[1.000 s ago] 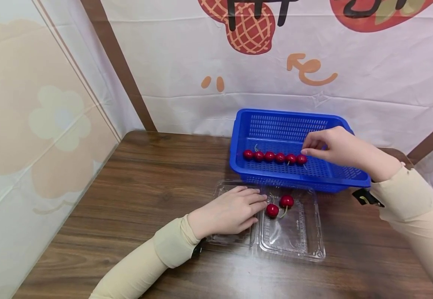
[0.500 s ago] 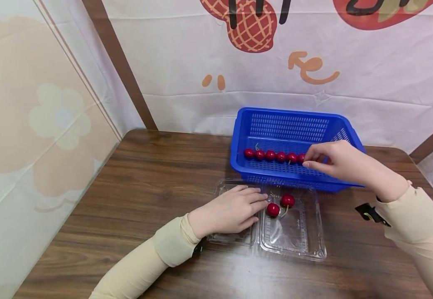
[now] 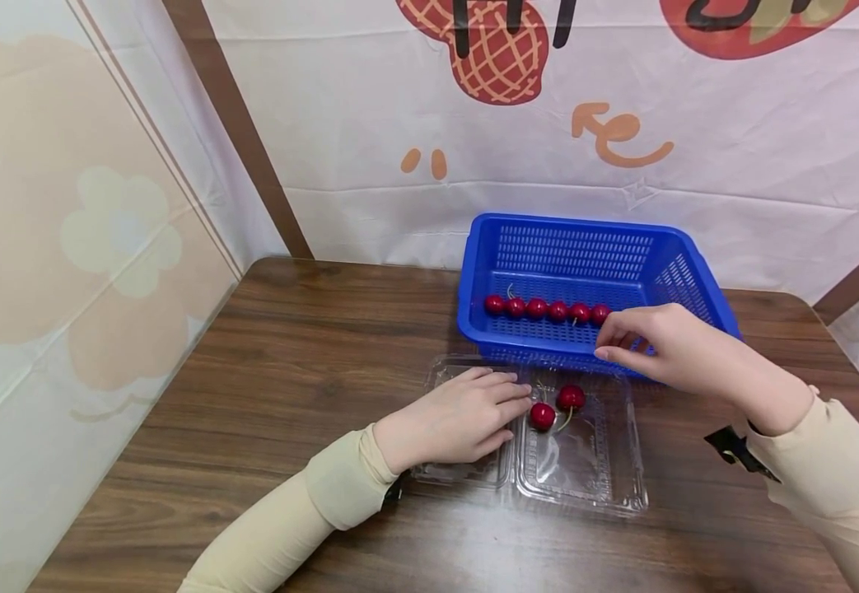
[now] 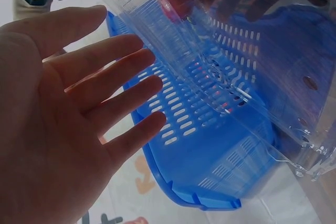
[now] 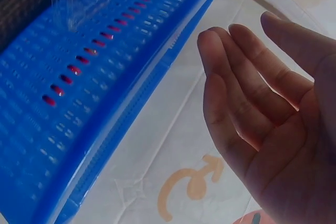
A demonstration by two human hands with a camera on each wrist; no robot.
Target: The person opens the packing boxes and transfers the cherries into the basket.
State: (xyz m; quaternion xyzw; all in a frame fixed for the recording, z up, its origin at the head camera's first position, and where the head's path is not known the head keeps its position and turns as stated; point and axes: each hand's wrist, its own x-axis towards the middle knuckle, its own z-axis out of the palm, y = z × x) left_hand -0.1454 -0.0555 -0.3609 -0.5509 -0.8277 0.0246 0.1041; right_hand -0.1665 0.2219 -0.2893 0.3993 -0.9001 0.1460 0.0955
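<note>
My left hand (image 3: 459, 417), fingers straight, lies over the left half of a clear plastic clamshell box (image 3: 570, 478). Two cherries with stems, a nearer one (image 3: 543, 416) and a farther one (image 3: 571, 398), sit in the box's right half. Behind the box stands a blue plastic basket (image 3: 468, 284), where several cherries (image 3: 536, 310) form a straight row on the floor. Over the basket's near right rim hangs my right hand (image 3: 666, 346), fingers loosely bent. In the right wrist view its thumb stands apart from the fingers (image 5: 252, 82), and nothing shows between them.
A brown wooden table (image 3: 288, 354) carries the box and basket. White printed cloth (image 3: 355, 107) hangs behind the table, and a flower-patterned sheet (image 3: 125, 231) stands at the left.
My right hand has drawn back from the right end of the cherry row, toward the basket's near rim. The left hand and the cherries have stayed put.
</note>
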